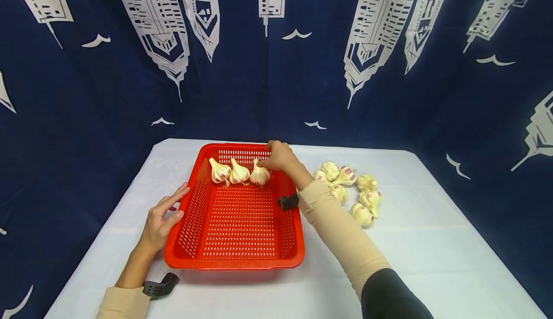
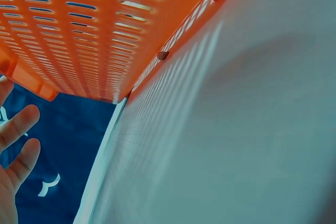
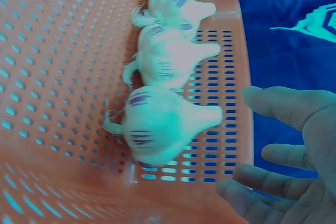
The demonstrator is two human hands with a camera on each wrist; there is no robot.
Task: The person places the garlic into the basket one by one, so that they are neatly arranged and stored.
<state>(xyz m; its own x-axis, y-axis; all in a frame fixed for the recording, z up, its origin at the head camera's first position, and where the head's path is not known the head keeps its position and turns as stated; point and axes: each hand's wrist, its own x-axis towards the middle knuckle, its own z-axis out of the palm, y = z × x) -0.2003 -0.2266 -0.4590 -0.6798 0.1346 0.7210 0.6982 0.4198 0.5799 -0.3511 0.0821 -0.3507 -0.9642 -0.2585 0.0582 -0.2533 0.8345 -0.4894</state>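
Note:
A red perforated plastic basket (image 1: 235, 264) lies on the white-covered table. Three garlic bulbs stand in a row against its far wall: a left bulb (image 1: 220, 172), a middle bulb (image 1: 239, 174) and a right bulb (image 1: 260, 175). My right hand (image 1: 282, 158) is over the basket's far right corner, close to the right bulb. In the right wrist view its fingers are spread apart from that nearest bulb (image 3: 157, 127) and hold nothing. At the basket's left rim, my left hand (image 1: 158, 223) rests with extended fingers; the left wrist view shows the basket's underside (image 2: 105, 35) beside it.
Several more garlic bulbs (image 1: 344, 176) lie in a loose group on the white tablecloth (image 1: 414, 242), right of the basket and beyond my right forearm. A dark blue curtain (image 1: 268, 93) with white building prints hangs behind the table.

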